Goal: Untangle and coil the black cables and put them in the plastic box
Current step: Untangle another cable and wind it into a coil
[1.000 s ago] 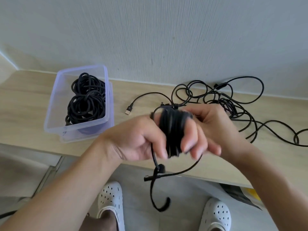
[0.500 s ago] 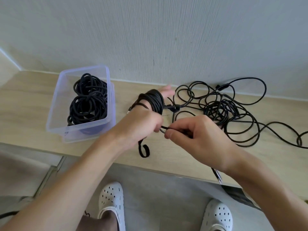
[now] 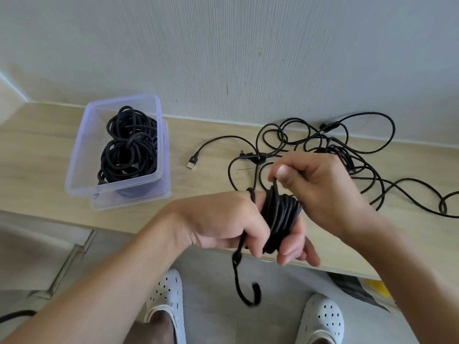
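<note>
The rectangular box of clear plastic is smooth and a little glossy, with a faint violet tint, and its walls let the content show through. The black coiled cables inside it look matt. The black cable coil nearest to the camera has the same dull surface, which seems to be a fine braided cloth sleeve, and so have the loose black cables on the counter. The small plug at one cable end has a shiny metal tip. The pale counter shows a wood grain with a matt finish. The grey-white wall is rough, with fine vertical ribs. The white perforated clogs look like smooth, soft plastic.
</note>
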The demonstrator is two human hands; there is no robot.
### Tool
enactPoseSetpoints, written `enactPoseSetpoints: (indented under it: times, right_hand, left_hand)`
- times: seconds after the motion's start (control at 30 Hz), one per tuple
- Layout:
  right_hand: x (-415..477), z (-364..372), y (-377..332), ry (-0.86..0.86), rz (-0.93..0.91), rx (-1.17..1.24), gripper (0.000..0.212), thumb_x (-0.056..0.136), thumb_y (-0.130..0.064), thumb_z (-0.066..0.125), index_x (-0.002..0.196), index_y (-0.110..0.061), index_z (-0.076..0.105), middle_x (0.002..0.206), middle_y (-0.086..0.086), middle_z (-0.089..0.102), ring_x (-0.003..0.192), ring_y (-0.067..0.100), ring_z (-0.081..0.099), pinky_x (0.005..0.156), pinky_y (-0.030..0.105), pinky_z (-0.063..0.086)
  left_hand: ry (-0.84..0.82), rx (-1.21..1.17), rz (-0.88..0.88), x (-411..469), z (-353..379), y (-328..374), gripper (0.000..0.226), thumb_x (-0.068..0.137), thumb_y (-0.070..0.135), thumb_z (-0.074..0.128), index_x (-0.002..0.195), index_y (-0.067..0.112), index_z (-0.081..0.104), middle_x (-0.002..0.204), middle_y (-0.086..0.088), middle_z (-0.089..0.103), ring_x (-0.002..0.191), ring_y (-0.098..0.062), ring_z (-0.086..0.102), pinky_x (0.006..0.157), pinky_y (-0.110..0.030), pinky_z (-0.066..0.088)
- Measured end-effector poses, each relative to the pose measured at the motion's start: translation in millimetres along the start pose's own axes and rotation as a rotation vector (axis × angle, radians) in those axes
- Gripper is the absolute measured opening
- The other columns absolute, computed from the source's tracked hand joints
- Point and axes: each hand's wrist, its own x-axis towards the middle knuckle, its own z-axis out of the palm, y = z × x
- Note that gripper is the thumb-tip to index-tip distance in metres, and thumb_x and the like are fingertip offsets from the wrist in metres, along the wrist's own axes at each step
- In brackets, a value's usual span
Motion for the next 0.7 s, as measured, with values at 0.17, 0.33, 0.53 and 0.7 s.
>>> enactPoseSetpoints:
  times: [0.17, 0.33, 0.53, 0.7]
  right_hand:
    - [-0.8, -0.3, -17.2, -0.214, 0.356, 0.575, 0.03, 0.104, -0.01, 0.04, 0.097, 0.0, 0.067, 0.06, 0.012, 0.06, 0.038, 0.009, 0.05, 0.036, 0.016, 0.039]
    - [0.5, 10.7, -20.3, -0.249, 0.49, 0.829, 0.041, 0.103, -0.011, 0.032, 0.098, 0.007, 0.068, 0.081, 0.023, 0.064, 0.076, 0.039, 0.059, 0.074, 0.033, 0.05]
    - [2.6, 14.7, -31.7, -0.288, 0.501, 0.93, 0.077, 0.092, -0.062, 0.014, 0.053, -0.023, 0.068, 0.055, -0.008, 0.06, 0.056, 0.011, 0.048, 0.066, 0.035, 0.033]
    - [-0.6, 11.7, -30.7, -0.372, 0.485, 1.001, 0.078, 0.09, -0.065, 0.012, 0.057, -0.027, 0.072, 0.058, -0.013, 0.06, 0.072, 0.018, 0.048, 0.073, 0.044, 0.038]
  left_hand:
    - [0.058, -0.412, 0.353, 7.8, -1.6, -6.1, 0.026, 0.047, -0.003, 0.046, 0.068, 0.01, 0.054, 0.068, -0.008, 0.055, 0.075, -0.052, 0.034, 0.074, -0.043, 0.015]
    - [0.024, -0.796, 0.49, 10.6, -7.9, -3.8, 0.022, 0.053, -0.003, 0.055, 0.073, 0.006, 0.057, 0.073, -0.01, 0.057, 0.091, -0.034, 0.041, 0.089, -0.03, 0.041]
    - [0.096, -0.897, 0.467, 10.2, -13.1, -8.0, 0.024, 0.055, -0.005, 0.053, 0.076, 0.005, 0.056, 0.075, -0.011, 0.057, 0.1, -0.027, 0.055, 0.098, -0.027, 0.044]
    - [0.074, -0.923, 0.468, 10.1, -13.2, -7.3, 0.023, 0.056, -0.007, 0.053, 0.076, 0.004, 0.058, 0.075, -0.013, 0.058, 0.1, -0.029, 0.054, 0.1, -0.028, 0.046]
